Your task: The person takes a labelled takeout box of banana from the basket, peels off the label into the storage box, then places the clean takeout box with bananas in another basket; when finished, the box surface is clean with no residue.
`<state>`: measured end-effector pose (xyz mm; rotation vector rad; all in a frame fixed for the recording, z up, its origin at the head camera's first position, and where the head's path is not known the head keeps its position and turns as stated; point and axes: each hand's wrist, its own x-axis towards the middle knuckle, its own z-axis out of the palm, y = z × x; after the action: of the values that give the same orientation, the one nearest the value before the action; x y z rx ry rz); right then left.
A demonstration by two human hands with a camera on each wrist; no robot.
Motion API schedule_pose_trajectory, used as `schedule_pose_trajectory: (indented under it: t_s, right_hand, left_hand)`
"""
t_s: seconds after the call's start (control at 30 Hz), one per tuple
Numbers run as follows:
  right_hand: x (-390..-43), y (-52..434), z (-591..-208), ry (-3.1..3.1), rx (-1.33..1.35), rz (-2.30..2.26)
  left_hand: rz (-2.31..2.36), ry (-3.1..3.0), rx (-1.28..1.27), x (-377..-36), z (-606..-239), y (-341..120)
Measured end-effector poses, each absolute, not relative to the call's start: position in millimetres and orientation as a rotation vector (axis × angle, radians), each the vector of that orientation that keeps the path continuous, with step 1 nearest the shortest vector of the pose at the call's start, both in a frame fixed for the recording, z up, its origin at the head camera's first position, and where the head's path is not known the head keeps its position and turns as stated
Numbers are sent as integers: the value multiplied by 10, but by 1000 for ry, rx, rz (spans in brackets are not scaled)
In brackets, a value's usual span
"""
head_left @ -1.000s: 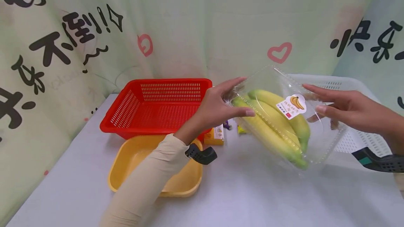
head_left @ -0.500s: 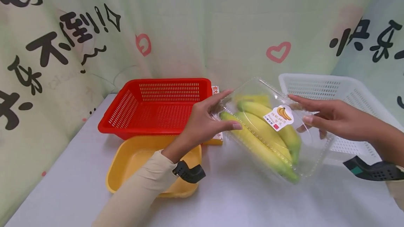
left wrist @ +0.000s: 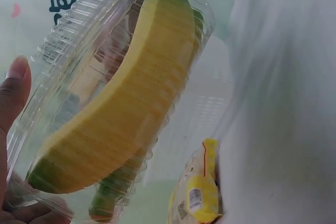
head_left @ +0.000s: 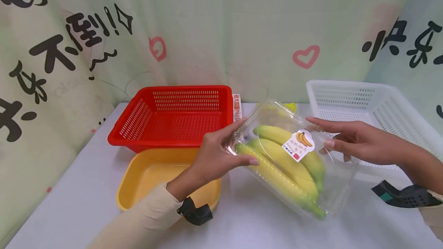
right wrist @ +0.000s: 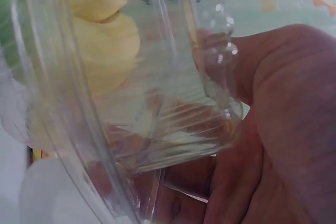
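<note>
While both my hands hover above the white desk point(head_left: 242, 222), they carry a clear plastic clamshell of bananas point(head_left: 294, 160) between them, tilted so that its near end dips toward the desk and its far end rises toward the backdrop. My left hand point(head_left: 214, 156) takes the box's left edge, thumb along the front face and fingers reaching round the far corner, so that grip is closed on the clamshell; the left wrist view shows the thumb tip point(left wrist: 16, 85) pressed to the ribbed rim, with one banana point(left wrist: 126, 103) filling the box. My right hand point(head_left: 360, 143) holds the opposite edge, forefinger laid along the top and thumb on the lid, and the right wrist view shows the palm point(right wrist: 278, 129) against the clear wall, that grip likewise pinching the box. A white sticker with a banana picture point(head_left: 298, 145) sits on the lid. The fruit is yellow with green tips. To the left stands a red slotted basket point(head_left: 173, 116), and just in front of it a shallow yellow tray point(head_left: 145, 176), partly under my left forearm. A white slotted basket point(head_left: 363, 99) stands to the right, behind my right hand. A narrow packet with red print point(head_left: 237, 107) shows beside the red basket's right wall. A pale green cloth backdrop point(head_left: 221, 22) with black characters and pink hearts closes the scene.
</note>
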<state>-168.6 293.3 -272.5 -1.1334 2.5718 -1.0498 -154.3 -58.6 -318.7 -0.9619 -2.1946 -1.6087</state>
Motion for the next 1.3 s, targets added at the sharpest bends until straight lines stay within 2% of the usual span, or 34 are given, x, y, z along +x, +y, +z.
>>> schedule_pose_trajectory:
  t_s: [1.3]
  right_hand:
    - [-1480,2681,-3086,2374,-952,-1005]
  left_hand:
    - [-1751,-2246,-730,-953,-3697,-762]
